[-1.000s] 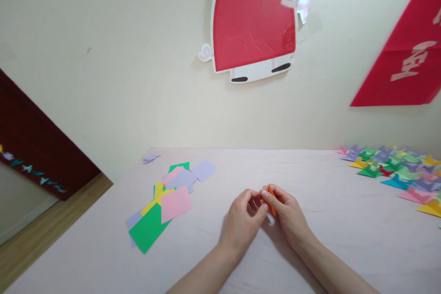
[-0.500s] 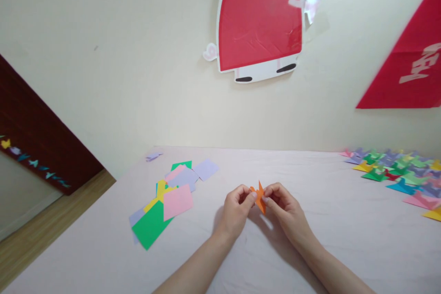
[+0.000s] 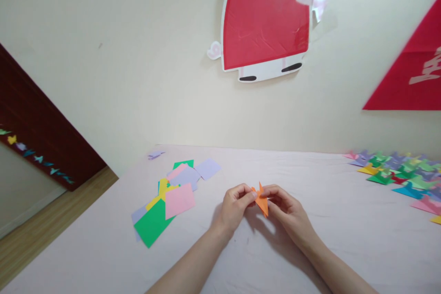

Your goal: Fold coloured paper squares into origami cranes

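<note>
A small folded orange paper crane (image 3: 262,205) is held just above the light cloth, with a thin point sticking up and a wing slanting down. On its left side, my left hand (image 3: 235,206) pinches it between thumb and fingers. My right hand (image 3: 287,211) is at the other side, its index finger against the upper part and its thumb by the wing's right edge. The fingertips partly cover the crane's folds.
Loose paper squares, including a pink sheet (image 3: 179,200) and a green sheet (image 3: 153,223), overlap on the left. Several folded paper cranes, among them a blue crane (image 3: 409,190), stand in rows at the right. The wall (image 3: 172,101) rises behind the pale tablecloth (image 3: 113,257).
My right thumb has shifted off the crane's front face toward its right edge, leaving more of the orange wing showing. My left hand keeps its pinch. The view has shifted slightly.
</note>
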`<state>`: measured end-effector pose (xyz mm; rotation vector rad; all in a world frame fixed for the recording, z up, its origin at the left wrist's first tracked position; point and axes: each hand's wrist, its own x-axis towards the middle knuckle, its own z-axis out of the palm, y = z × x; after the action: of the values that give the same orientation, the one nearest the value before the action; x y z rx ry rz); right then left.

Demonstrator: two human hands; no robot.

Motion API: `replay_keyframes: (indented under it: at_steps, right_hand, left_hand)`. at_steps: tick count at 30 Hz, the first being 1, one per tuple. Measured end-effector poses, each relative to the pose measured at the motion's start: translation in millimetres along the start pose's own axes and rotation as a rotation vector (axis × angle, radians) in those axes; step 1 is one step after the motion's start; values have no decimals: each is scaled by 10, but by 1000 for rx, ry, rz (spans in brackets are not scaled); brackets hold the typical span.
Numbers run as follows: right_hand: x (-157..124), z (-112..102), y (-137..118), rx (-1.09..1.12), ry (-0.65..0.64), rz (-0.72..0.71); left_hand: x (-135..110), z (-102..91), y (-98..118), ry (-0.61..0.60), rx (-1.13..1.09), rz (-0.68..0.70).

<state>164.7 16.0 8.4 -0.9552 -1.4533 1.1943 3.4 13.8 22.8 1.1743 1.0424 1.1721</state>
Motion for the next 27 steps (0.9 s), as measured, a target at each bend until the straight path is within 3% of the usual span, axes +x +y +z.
replay_keyframes:
  at_steps: [10, 15, 21, 27]
  right_hand:
    - [26, 5, -27, 112, 118, 120]
    - [32, 30, -44, 124, 198, 88]
    - [30, 65, -30, 161, 202, 108]
    - [22, 48, -18, 3, 160, 40]
  left_hand:
    - [-22, 15, -71, -82, 100, 68]
    - [-45, 70, -55, 17, 247, 82]
    - [-47, 96, -72, 74, 176, 96]
    - [-51, 133, -149, 99, 44, 102]
